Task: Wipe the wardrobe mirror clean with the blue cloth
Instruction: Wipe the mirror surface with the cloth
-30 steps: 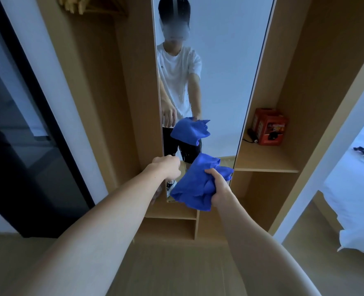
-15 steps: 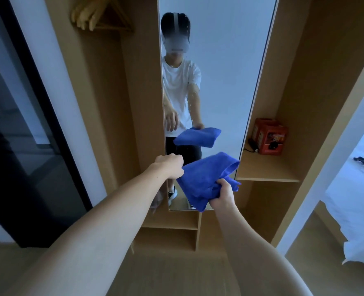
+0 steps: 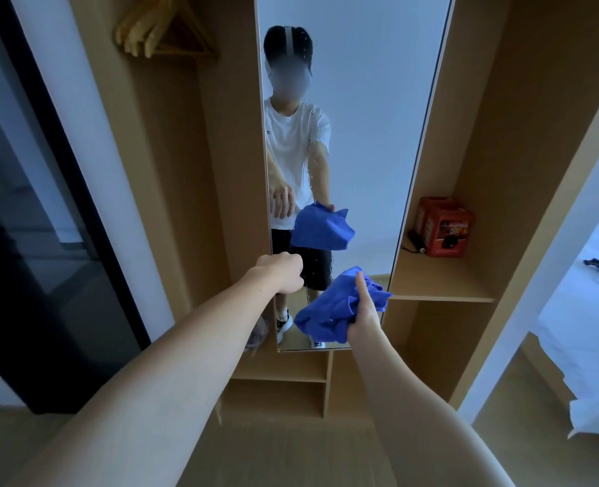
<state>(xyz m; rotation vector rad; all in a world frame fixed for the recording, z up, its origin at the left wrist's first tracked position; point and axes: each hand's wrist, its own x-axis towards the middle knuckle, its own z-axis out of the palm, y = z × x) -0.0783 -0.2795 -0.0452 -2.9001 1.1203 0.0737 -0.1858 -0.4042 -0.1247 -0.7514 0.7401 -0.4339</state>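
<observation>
Nearest, the right hand (image 3: 363, 316) clutches the bunched blue cloth (image 3: 336, 311) at five o'clock, short of the glass. The left hand (image 3: 282, 274) is fisted, apparently empty. Beyond, the droplet-speckled mirror (image 3: 357, 110) awaits: wiping seems about to begin, so press the cloth upward toward twelve.

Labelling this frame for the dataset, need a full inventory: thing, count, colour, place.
mirror: 1, tall, set in the wardrobe's centre panel, droplets on the glass
blue cloth: 1, bunched, in the right hand in front of the mirror's lower part
wardrobe: 1, light wood, open compartments on both sides of the mirror
hangers: a bunch, wooden, top of the left compartment
red box: 1, on the right shelf, a dark cable beside it
sliding door: 1, dark glass, far left
bed: 1, white bedding, far right
floor: wood tone, bottom
left hand: fist closed by the mirror's left edge, what it grips is hidden
right hand: closed on the cloth
</observation>
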